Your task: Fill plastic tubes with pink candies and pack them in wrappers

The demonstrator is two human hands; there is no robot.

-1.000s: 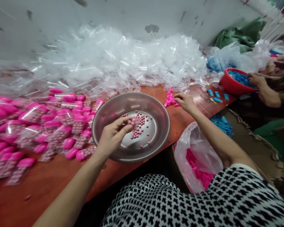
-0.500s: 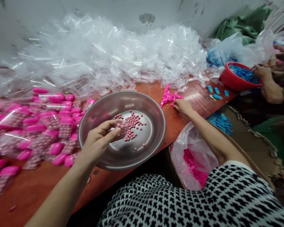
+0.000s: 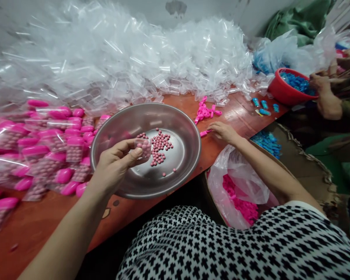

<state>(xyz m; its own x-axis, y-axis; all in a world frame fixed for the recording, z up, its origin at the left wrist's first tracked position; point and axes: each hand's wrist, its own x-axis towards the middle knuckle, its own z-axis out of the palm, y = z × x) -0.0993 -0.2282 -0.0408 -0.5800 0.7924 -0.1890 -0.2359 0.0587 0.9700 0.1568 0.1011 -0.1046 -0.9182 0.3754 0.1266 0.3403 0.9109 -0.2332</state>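
Packets [image 3: 46,151] of pink beads with pink caps lie heaped at the far left of the reddish-brown table [image 3: 41,225], each in a clear sleeve. Behind them a big drift of empty clear tubes [image 3: 119,58] runs along the stained grey wall [image 3: 251,11].

Your left hand [image 3: 113,165] hovers over the near rim of the steel bowl [image 3: 189,128]. Its thumb and fingers are pinched on a small clear tube [image 3: 144,147] filled with pink beads. Loose pink beads [image 3: 160,146] sit in the bowl's middle.

Right of the bowl, a cluster of pink caps [image 3: 205,112] rests on the table. Your right hand [image 3: 223,131] lies palm down just below them, fingertips at a single pink cap [image 3: 204,133]; the view does not show whether it is gripped. Under that forearm a plastic bag [image 3: 239,194] of pink caps sits below the table edge.

Farther right, a co-worker's hand [image 3: 323,91] is at a red bowl [image 3: 282,93] of blue caps, with green cloth [image 3: 297,23] behind.
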